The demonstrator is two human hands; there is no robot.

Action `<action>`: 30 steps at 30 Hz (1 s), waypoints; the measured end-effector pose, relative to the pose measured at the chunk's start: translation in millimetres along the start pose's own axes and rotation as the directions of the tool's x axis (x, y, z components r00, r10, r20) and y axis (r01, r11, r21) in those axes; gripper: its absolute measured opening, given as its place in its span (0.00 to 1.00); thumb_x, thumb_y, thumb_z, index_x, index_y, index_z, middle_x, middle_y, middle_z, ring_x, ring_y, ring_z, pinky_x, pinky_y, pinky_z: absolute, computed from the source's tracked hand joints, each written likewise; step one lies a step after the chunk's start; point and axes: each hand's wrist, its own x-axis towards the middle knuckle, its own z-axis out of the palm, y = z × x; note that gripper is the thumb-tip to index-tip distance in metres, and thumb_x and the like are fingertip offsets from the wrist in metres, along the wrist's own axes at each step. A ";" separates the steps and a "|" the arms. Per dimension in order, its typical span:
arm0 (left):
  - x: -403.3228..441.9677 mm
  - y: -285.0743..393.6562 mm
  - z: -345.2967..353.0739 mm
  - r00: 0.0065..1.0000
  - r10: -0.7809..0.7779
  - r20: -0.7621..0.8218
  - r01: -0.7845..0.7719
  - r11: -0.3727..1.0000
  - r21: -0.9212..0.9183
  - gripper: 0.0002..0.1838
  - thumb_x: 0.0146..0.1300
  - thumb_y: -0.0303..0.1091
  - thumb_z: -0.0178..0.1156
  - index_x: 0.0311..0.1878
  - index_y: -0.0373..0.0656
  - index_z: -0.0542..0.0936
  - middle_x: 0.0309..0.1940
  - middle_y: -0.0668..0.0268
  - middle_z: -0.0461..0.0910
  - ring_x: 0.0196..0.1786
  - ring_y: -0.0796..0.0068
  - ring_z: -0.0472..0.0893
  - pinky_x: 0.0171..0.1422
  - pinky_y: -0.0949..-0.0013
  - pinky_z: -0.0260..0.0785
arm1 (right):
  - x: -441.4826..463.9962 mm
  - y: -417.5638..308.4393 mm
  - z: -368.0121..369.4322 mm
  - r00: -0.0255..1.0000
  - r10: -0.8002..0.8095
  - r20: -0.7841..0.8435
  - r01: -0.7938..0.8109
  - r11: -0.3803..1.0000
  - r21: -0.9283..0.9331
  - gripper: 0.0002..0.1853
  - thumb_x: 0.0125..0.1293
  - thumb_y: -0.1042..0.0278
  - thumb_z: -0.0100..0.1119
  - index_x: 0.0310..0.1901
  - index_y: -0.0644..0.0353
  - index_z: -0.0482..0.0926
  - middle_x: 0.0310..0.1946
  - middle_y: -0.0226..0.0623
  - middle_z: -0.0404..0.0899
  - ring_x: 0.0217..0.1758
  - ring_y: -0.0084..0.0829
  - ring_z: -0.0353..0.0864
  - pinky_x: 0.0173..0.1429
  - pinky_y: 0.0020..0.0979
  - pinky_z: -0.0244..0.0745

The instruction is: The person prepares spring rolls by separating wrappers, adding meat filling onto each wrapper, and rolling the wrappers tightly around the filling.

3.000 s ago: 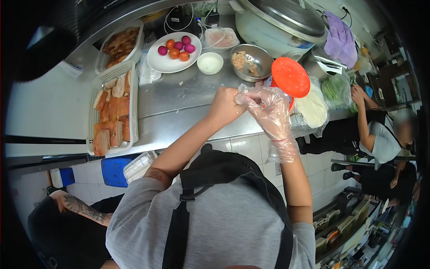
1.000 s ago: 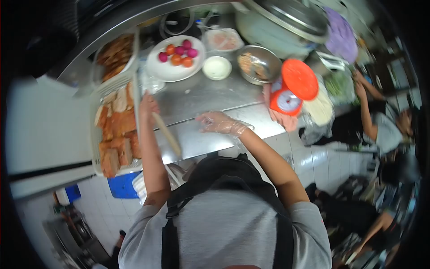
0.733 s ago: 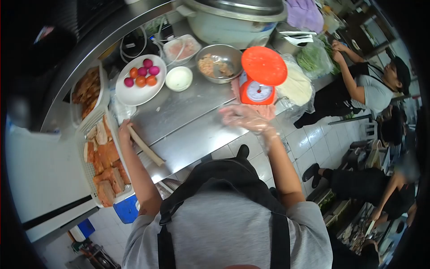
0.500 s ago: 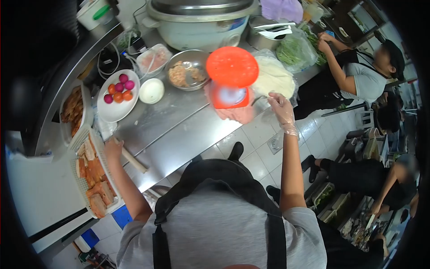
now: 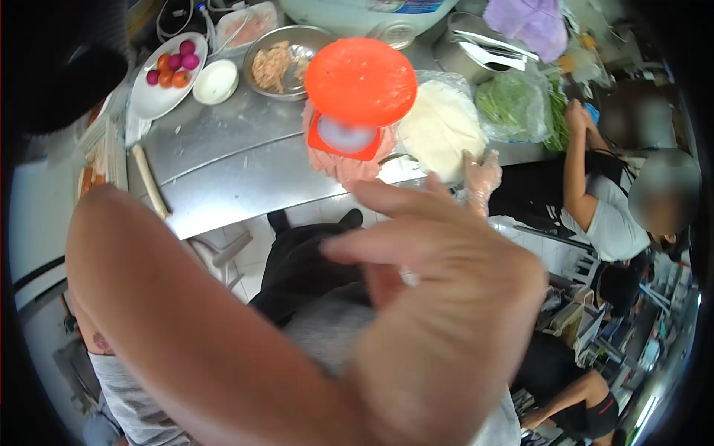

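My left hand [image 5: 446, 267], bare and blurred, fills the near foreground, its fingers apart and a small pale spot near the finger bases. Beyond it my right hand [image 5: 482, 178], in a clear plastic glove, touches the right edge of a stack of pale dough sheets [image 5: 439, 125]; its fingertips look apart. The sheets rest on clear plastic. Left of them stands a red scale [image 5: 361, 80] on a pink cloth [image 5: 335, 165]. A wooden rolling pin [image 5: 151, 182] lies at the left of the steel counter [image 5: 238, 165].
Along the back are a metal bowl with filling [image 5: 288, 61], a white bowl [image 5: 216, 82], a plate of coloured balls [image 5: 141, 100] and a pot [image 5: 465, 48]. Bagged greens [image 5: 512, 108] lie at right, near a co-worker [image 5: 613, 215]. A meat tray [image 5: 111, 160] is partly hidden.
My left hand has left the rolling pin and risen close to the camera. My right hand has gone from mid-counter to the dough sheets. The view has shifted right.
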 end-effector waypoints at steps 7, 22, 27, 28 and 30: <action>189.5 -20.7 30.1 0.965 -0.082 -0.248 0.021 0.971 -0.237 0.10 0.48 0.33 0.71 0.36 0.45 0.89 0.35 0.64 0.88 0.40 0.67 0.88 0.40 0.66 0.81 | 12.0 26.0 24.5 0.987 0.080 0.139 -0.135 0.886 0.443 0.18 0.54 0.56 0.75 0.40 0.62 0.87 0.33 0.45 0.87 0.35 0.42 0.86 0.43 0.39 0.79; 386.2 -80.9 150.9 0.456 -0.749 -0.481 0.265 0.630 -0.729 0.40 0.60 0.44 0.69 0.72 0.38 0.68 0.53 0.50 0.74 0.57 0.54 0.74 0.62 0.54 0.68 | 4.9 -2.6 -7.2 0.979 0.036 0.203 -0.135 0.855 0.500 0.08 0.59 0.68 0.71 0.39 0.59 0.87 0.33 0.44 0.85 0.37 0.43 0.86 0.47 0.39 0.79; 399.4 -52.1 137.9 0.440 -0.819 -0.368 -0.332 0.232 -0.914 0.33 0.61 0.43 0.70 0.63 0.31 0.74 0.56 0.44 0.78 0.61 0.54 0.78 0.66 0.53 0.68 | -5.3 -48.4 -41.1 0.904 -0.332 0.269 0.109 0.788 0.607 0.08 0.66 0.69 0.63 0.44 0.61 0.84 0.44 0.48 0.85 0.48 0.37 0.85 0.55 0.35 0.77; 406.0 -51.5 147.3 0.462 -0.814 -0.352 -0.380 0.177 -0.908 0.31 0.62 0.43 0.69 0.60 0.29 0.76 0.57 0.48 0.80 0.60 0.61 0.80 0.62 0.58 0.72 | -7.6 -49.6 -44.8 0.855 -0.406 0.324 0.137 0.778 0.613 0.08 0.67 0.70 0.62 0.45 0.61 0.83 0.47 0.49 0.84 0.51 0.37 0.84 0.57 0.34 0.76; 427.6 -64.5 172.1 0.426 -0.848 -0.315 -0.499 0.070 -0.864 0.27 0.64 0.41 0.68 0.59 0.29 0.76 0.51 0.54 0.82 0.52 0.67 0.82 0.54 0.63 0.74 | -6.4 -46.6 -37.5 0.878 -0.378 0.293 -0.006 0.604 0.797 0.12 0.70 0.69 0.58 0.50 0.63 0.81 0.53 0.50 0.82 0.55 0.40 0.81 0.60 0.36 0.74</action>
